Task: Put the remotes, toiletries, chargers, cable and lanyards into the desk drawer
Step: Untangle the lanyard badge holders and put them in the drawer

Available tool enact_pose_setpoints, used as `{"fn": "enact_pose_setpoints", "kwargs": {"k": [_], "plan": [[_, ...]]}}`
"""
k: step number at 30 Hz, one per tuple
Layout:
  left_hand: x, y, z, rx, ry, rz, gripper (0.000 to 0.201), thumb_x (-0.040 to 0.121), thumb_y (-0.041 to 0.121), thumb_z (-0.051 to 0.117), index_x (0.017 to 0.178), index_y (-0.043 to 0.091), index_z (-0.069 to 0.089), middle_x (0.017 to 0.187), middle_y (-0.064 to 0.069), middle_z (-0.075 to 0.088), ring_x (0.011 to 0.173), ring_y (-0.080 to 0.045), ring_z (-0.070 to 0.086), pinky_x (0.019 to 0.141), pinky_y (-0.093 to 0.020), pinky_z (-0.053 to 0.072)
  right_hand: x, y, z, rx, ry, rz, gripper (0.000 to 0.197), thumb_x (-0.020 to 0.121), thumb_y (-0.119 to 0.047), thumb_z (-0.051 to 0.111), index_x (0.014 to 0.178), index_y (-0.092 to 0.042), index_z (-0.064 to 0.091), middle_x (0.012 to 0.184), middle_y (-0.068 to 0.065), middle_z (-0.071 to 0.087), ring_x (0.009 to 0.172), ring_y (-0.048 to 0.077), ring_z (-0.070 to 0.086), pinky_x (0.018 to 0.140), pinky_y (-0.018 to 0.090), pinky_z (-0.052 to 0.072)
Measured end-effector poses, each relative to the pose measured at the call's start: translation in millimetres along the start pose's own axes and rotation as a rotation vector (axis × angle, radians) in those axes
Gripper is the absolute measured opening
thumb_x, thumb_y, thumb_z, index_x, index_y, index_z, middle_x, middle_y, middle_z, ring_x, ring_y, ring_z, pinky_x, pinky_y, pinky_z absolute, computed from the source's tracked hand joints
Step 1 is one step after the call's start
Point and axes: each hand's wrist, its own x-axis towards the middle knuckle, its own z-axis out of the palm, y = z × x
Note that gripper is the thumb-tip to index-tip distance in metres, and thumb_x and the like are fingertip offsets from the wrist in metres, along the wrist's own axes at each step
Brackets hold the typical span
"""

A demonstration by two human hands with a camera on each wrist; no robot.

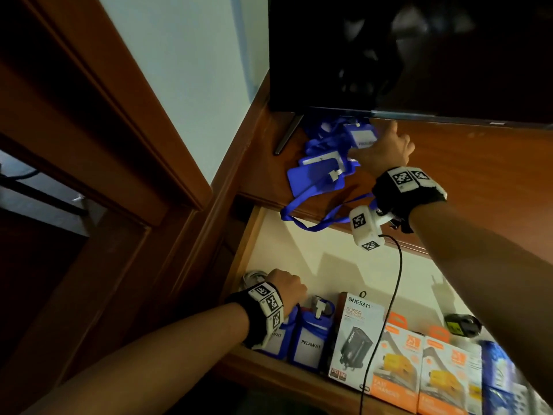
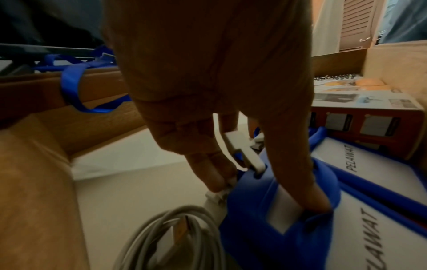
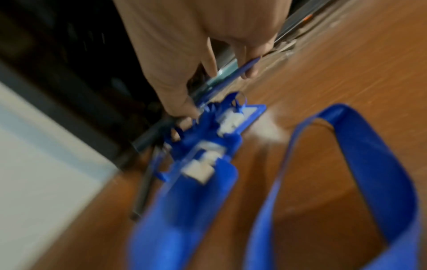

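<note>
The desk drawer (image 1: pixel 248 244) stands open with a pale lining. My left hand (image 1: pixel 287 287) is inside its left end. There it pinches a blue lanyard badge holder (image 2: pixel 265 219) between fingers (image 2: pixel 217 179) and thumb, next to a coiled grey cable (image 2: pixel 180 237). A second "PELAWAT" badge holder (image 1: pixel 311 339) lies beside it. On the desktop, my right hand (image 1: pixel 386 148) reaches under the TV into a pile of blue lanyards (image 1: pixel 317 166). In the blurred right wrist view its fingers (image 3: pixel 249 73) curl round a thin blue badge holder (image 3: pixel 231 78). One strap (image 1: pixel 314 217) hangs over the desk edge.
The drawer also holds a white charger box (image 1: pixel 356 339), two orange boxes (image 1: pixel 398 363), a black object (image 1: pixel 462 324) and a blue-white item (image 1: pixel 499 372). A dark TV (image 1: pixel 419 55) overhangs the desktop on a foot (image 1: pixel 288 134). A wooden door frame stands to the left.
</note>
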Motion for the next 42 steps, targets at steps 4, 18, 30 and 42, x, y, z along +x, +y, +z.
{"fn": "enact_pose_setpoints", "kwargs": {"k": [4, 18, 30, 42], "plan": [[-2, 0, -3, -0.043, 0.004, -0.059, 0.068, 0.068, 0.024, 0.081, 0.123, 0.012, 0.042, 0.121, -0.012, 0.047, 0.106, -0.032, 0.053, 0.072, -0.040, 0.042, -22, 12, -30, 0.405, 0.122, 0.052, 0.068, 0.069, -0.039, 0.074, 0.126, -0.015, 0.047, 0.115, 0.005, 0.058, 0.110, 0.024, 0.054, 0.089, 0.031, 0.048], [-47, 58, -138, -1.621, 0.751, 0.074, 0.026, 0.097, 0.041, 0.045, 0.101, 0.023, 0.063, 0.099, -0.002, 0.069, 0.088, -0.015, 0.065, 0.076, -0.028, 0.052, -194, 84, -68, 0.775, -0.007, -0.270, 0.054, 0.068, 0.000, 0.080, 0.104, -0.004, 0.040, 0.087, 0.001, 0.050, 0.060, -0.012, 0.054, 0.047, 0.007, 0.042], [-68, 113, -150, -1.262, 0.842, 0.065, 0.029, 0.092, 0.011, 0.057, 0.117, 0.025, 0.050, 0.102, -0.001, 0.061, 0.091, -0.019, 0.064, 0.077, -0.035, 0.056, -203, 121, -119, 0.918, -0.005, -0.275, 0.027, 0.085, -0.042, 0.062, 0.093, -0.018, 0.051, 0.095, 0.001, 0.059, 0.084, 0.018, 0.059, 0.068, 0.031, 0.054], [-94, 104, -168, -1.136, 0.705, 0.260, 0.033, 0.091, 0.004, 0.056, 0.100, 0.037, 0.055, 0.110, -0.006, 0.062, 0.100, -0.023, 0.063, 0.083, -0.041, 0.056, -197, 113, -166, 0.750, -0.139, -0.433, 0.047, 0.090, -0.044, 0.054, 0.053, -0.015, 0.049, 0.047, -0.006, 0.049, 0.042, 0.010, 0.042, 0.047, 0.015, 0.036]]}}
